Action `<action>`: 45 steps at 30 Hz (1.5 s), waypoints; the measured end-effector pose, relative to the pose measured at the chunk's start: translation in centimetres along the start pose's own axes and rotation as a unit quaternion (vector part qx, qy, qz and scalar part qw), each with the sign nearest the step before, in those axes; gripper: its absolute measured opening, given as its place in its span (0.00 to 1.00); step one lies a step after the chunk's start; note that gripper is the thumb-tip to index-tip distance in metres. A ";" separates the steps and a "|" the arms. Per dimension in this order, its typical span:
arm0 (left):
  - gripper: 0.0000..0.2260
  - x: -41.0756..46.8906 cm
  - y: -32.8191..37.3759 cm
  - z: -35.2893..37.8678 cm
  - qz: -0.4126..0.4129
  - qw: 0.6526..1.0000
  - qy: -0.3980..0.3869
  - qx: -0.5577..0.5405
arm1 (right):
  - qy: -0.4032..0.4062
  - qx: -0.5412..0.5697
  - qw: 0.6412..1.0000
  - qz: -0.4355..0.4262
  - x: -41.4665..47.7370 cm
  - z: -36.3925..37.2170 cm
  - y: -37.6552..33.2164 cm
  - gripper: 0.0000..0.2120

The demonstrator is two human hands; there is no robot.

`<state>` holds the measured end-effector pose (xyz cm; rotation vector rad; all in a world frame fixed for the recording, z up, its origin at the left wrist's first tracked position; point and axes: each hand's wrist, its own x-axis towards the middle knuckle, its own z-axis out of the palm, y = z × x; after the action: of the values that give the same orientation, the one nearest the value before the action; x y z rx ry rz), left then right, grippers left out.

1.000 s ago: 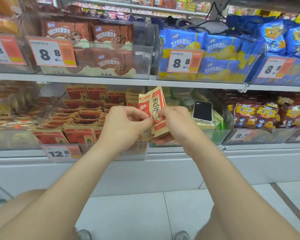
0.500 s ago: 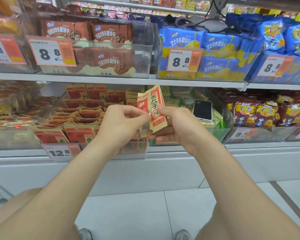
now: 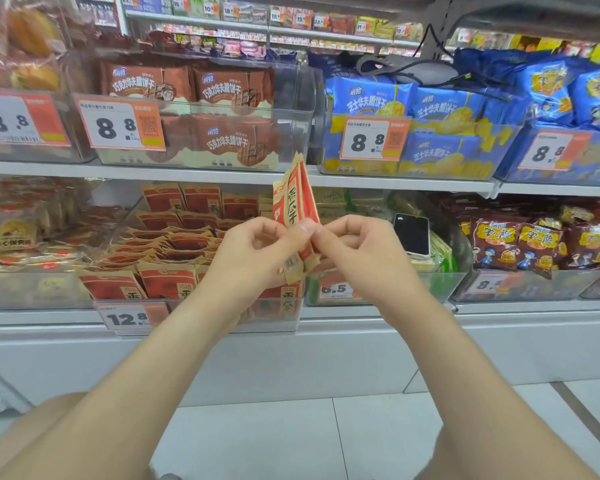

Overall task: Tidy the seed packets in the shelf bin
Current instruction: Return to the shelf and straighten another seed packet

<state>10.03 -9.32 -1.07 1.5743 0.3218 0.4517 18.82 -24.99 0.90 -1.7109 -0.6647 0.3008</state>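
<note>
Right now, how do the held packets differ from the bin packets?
The held packets stand nearly upright, bunched, pinched by the left hand and right hand; the bin packets mostly lie overlapping at mixed angles. Held packets are lifted; bin packets rest in place. Both are red and tan.

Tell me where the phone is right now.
Head view, right of centre: the phone rests on the green packets in the lower-shelf bin, just beside the right hand.
</note>
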 end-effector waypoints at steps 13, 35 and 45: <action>0.21 0.1 0.3 -0.1 -0.024 0.996 -0.034 -0.073 | 0.048 -0.131 0.981 -0.134 0.8 1.2 1.3 0.20; 0.26 0.2 0.4 -0.3 -0.002 0.995 0.049 -0.082 | -0.082 -0.096 0.979 -0.161 -0.3 0.8 0.6 0.08; 0.24 -1.2 0.3 1.7 0.042 0.997 -0.018 -0.056 | 0.001 -0.134 0.982 -0.135 0.8 1.6 1.4 0.18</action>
<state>9.76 -11.34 -0.91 1.4879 0.2004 0.4976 18.98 -23.44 -0.73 -1.8479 -0.9578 0.0176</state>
